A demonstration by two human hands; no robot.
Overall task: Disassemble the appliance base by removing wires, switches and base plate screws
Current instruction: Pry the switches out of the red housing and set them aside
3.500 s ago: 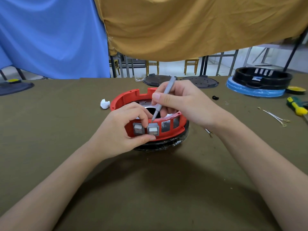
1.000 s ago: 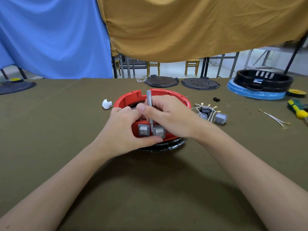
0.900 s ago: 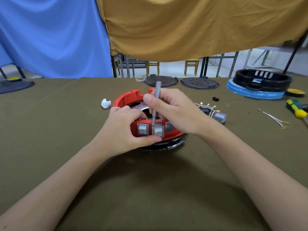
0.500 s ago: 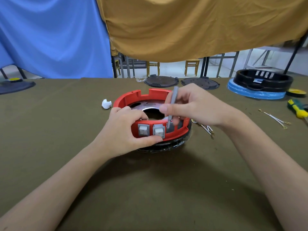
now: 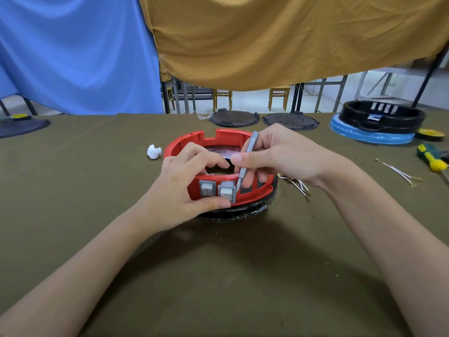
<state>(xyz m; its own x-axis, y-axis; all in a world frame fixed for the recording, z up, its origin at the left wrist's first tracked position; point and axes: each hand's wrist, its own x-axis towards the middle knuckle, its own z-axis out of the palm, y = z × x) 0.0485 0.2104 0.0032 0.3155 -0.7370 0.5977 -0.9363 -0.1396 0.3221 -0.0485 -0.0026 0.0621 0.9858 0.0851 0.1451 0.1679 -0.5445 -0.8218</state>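
- Red appliance base [image 5: 194,139] sits mid-table on the olive cloth [image 5: 218,276], stacked on a black plate [image 5: 243,212] with a glossy rim.
- Two grey rocker switches sit in the base's near wall: left switch [image 5: 207,188], right switch [image 5: 227,191]. Right of them, the wall's slots are empty.
- Left hand [image 5: 184,190] grips the base's near wall: thumb pressed along the lower edge under the switches, fingers curled over the rim into the inside.
- Right hand [image 5: 279,154] pinches a grey screwdriver [image 5: 246,159] between thumb and fingers; shaft slants down, tip at the right switch's right edge.
- Loose wires [image 5: 298,186] with gold terminals lie just right of the base, partly behind the right wrist.
- Second wire pair [image 5: 398,171] lies well right of the base; beside it, a green and yellow tool [image 5: 431,159].
- White crumpled wad [image 5: 154,151] lies just left of the base.
- Behind the base, two dark round plates [image 5: 233,117] at the table's far edge; far right, a black housing [image 5: 381,116] on a blue-wrapped ring.
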